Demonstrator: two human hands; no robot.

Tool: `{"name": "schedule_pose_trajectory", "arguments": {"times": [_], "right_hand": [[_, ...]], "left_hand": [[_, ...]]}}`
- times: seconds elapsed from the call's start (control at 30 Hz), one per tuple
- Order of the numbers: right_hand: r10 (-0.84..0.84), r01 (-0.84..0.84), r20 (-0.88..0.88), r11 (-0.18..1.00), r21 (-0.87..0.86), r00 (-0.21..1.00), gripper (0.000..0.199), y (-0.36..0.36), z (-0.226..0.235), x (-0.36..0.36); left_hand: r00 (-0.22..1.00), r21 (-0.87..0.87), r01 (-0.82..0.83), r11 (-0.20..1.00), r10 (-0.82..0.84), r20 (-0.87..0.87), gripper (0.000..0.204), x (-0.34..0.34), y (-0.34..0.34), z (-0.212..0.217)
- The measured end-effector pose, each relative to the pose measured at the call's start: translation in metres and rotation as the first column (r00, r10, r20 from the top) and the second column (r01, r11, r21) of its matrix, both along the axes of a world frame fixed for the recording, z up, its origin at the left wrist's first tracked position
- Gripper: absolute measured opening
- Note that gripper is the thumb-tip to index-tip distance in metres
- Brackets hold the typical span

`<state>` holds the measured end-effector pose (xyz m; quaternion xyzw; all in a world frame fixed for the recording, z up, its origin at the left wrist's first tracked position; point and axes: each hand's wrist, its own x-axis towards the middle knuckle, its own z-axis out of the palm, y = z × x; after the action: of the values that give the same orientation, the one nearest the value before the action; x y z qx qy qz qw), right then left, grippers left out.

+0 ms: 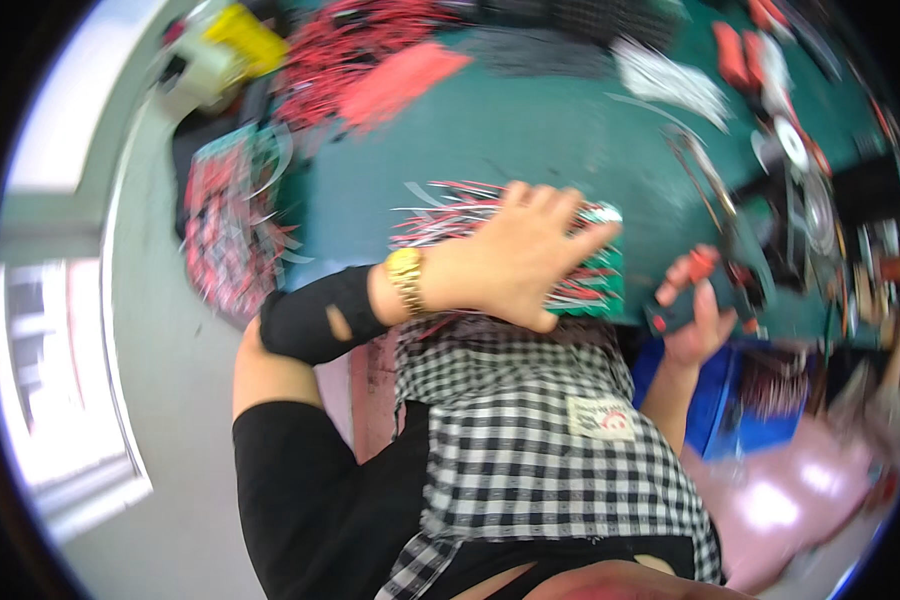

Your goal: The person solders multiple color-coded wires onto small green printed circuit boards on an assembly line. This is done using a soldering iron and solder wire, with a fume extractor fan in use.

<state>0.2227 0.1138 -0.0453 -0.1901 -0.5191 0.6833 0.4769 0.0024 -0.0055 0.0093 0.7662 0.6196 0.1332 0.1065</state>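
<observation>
My left hand (pixel 530 245) is spread flat, palm down, over a green circuit board (pixel 608 300) and a bundle of red, white and black wires (pixel 445 212). The hand hides much of the board and the wire ends; whether it presses on them I cannot tell. At the near right edge of the table, my right hand (pixel 702 320) is curled round a black-and-red handled tool (pixel 668 318), blurred by motion. The tool's exact kind does not show. Beyond this hand, thin bent metal rods (pixel 705 175) rise from a dark piece of equipment.
Red and black wires (pixel 345 50) and a red bundle (pixel 400 85) lie at the back left. A wire-filled bag or tray (pixel 232 230) stands at the left edge. White strips (pixel 670 80) lie at the back. Below the table at right is a blue bin (pixel 705 425).
</observation>
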Motion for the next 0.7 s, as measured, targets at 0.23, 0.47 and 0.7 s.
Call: {"name": "schedule_pose_trajectory", "arguments": {"times": [0.23, 0.47, 0.7], "right_hand": [[0.036, -0.04, 0.041, 0.996, 0.084, 0.999, 0.036, -0.003, 0.007, -0.004], [0.028, -0.032, 0.032, 0.993, 0.118, 0.999, 0.036, -0.008, 0.009, -0.005], [0.067, -0.071, 0.035, 0.991, 0.118, 0.997, 0.036, -0.012, 0.014, -0.004]], "left_hand": [[0.99, -0.01, 0.025, 1.0, -0.026, -0.14, 0.101, -0.003, -0.012, 0.005], [0.996, 0.204, -0.047, 0.978, 0.029, 0.09, 0.106, -0.017, -0.04, 0.046], [0.669, 0.669, -0.531, 0.52, 0.742, -0.045, 0.096, -0.114, -0.127, 0.135]]}}
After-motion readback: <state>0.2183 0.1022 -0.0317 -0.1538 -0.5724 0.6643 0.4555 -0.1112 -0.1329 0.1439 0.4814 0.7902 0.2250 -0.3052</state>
